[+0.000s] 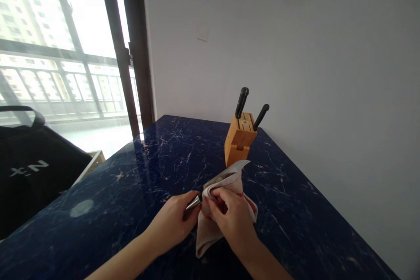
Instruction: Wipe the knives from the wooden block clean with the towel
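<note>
My left hand (173, 221) is closed around the metal handle of a kitchen knife (226, 173), whose blade points away from me to the upper right. In my right hand (234, 216) a white cloth with red marks (210, 234) is pinched against the blade near the handle. Part of the cloth covers the blade, and a corner hangs down below my fingers. Just beyond the knife tip stands a wooden knife block (234, 144) with two black-handled knives in it, one upright (242, 103) and one leaning right (261, 117).
The dark blue marble-patterned table (157, 166) runs back to a pale wall (295, 52). A whitish round patch (82, 208) shows on its left side. To the left are a black bag with white lettering (39, 175) and a dark-framed glass door (134, 30).
</note>
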Tool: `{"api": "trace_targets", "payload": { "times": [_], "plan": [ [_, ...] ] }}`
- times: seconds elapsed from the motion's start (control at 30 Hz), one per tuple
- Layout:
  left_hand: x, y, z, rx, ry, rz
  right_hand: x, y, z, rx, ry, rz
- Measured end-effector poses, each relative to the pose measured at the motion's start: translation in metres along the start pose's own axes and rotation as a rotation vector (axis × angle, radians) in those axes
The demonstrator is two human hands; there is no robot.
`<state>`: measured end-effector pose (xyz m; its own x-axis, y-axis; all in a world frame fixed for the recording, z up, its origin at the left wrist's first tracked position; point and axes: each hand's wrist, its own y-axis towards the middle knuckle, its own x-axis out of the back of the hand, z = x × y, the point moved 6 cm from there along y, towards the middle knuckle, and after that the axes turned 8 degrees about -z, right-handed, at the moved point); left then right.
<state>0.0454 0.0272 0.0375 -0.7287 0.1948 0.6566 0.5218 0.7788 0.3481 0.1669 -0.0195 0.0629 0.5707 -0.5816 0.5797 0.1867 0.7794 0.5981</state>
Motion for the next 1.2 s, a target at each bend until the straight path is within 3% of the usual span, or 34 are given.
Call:
{"api": "trace_targets", "payload": {
  "times": [0.23, 0.53, 0.93, 1.2],
  "plan": [
    [-0.002, -0.001, 0.003, 0.017, -0.006, -0.005, -0.004, 0.001, 0.001, 0.007, -0.061, 0.114],
    [-0.002, -0.003, -0.001, 0.006, -0.03, -0.016, 0.0, 0.002, 0.002, -0.04, 0.038, 0.056],
    [0.003, 0.002, 0.0, -0.02, -0.005, 0.009, -0.004, 0.0, -0.002, -0.058, 0.015, 0.107],
    [0.01, 0.002, 0.005, 0.026, -0.118, -0.058, 0.009, 0.002, 0.007, 0.053, 0.059, -0.027]
  ]
}}
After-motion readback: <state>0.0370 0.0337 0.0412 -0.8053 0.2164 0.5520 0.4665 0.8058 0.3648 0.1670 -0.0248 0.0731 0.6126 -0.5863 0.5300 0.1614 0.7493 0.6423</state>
